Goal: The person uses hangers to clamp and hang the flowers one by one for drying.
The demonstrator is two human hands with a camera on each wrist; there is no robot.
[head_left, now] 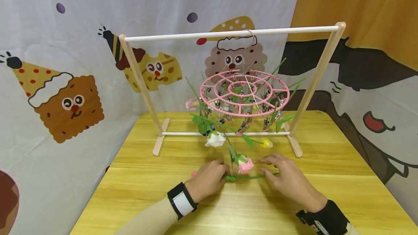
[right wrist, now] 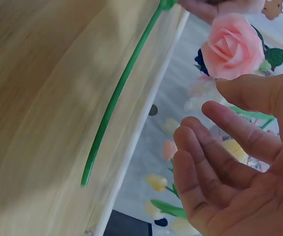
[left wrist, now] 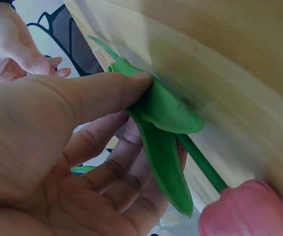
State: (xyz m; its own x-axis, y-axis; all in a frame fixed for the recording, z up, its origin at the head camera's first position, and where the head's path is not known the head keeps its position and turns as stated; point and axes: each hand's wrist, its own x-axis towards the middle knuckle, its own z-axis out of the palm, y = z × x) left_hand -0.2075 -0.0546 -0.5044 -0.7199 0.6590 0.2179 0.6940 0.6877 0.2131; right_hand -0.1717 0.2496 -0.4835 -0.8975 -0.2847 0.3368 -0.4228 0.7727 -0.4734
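Observation:
A pink artificial tulip (left wrist: 244, 211) lies low over the wooden table, its green stem (right wrist: 113, 105) stretching to the right. My left hand (head_left: 210, 175) pinches it at the green leaves (left wrist: 163, 113), thumb on top of one leaf. Beyond the stem's free end, my right hand (head_left: 289, 178) hovers with loosely bent fingers and nothing in them. Between the hands a pink rose (head_left: 244, 165) hangs head down. Above is a round pink clip hanger (head_left: 240, 111), with several flowers in its metal clips, among them a white rose (head_left: 215, 139) and a yellow tulip (head_left: 267, 143).
The hanger hooks onto the white bar (head_left: 183, 36) of a wooden-legged rack (head_left: 140, 79) standing on the table (head_left: 137, 191). A lower white rod (head_left: 183, 134) joins the rack's feet. Behind hangs a cartoon-printed cloth (head_left: 156, 3).

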